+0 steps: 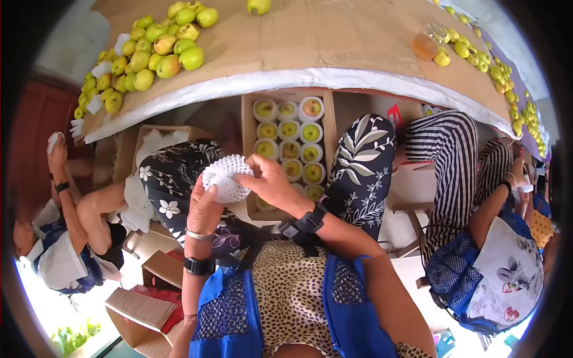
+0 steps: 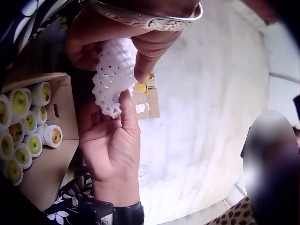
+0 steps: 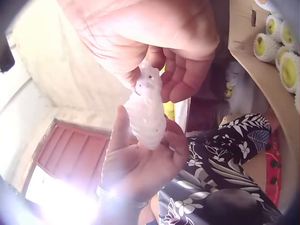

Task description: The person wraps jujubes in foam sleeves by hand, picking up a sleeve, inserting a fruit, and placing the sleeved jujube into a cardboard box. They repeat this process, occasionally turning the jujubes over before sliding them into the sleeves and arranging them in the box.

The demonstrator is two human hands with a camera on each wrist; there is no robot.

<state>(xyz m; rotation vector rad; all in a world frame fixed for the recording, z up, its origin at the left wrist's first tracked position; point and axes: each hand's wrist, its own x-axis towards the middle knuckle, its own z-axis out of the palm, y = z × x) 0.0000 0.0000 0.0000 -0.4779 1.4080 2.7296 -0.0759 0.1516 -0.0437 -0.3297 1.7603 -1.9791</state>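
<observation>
So the person's got a white foam net (image 1: 227, 178) up over their lap, just left of the fruit box as the head view sees it. Left hand (image 1: 205, 209) is gripping it from one side, right hand (image 1: 276, 184) is pinching the other edge between thumb and fingers. Can't tell if there's anything inside it.

The cardboard box (image 1: 328, 128) between the knees is the good bit: green-yellow apples (image 1: 289, 129), some blushed reddish, sitting three across, each in its own white foam cup. Its near end is partly hidden by the right arm.

Over on the left, another carton (image 1: 173, 127) has white foam stuff in it, and lower down there's an open carton (image 1: 134, 310) with something red inside, too hidden to make out. Up on the cardboard-covered table (image 1: 298, 42) there's a clear jar (image 1: 425, 46) with amber contents, plus a heap of loose apples (image 1: 170, 45).
</observation>
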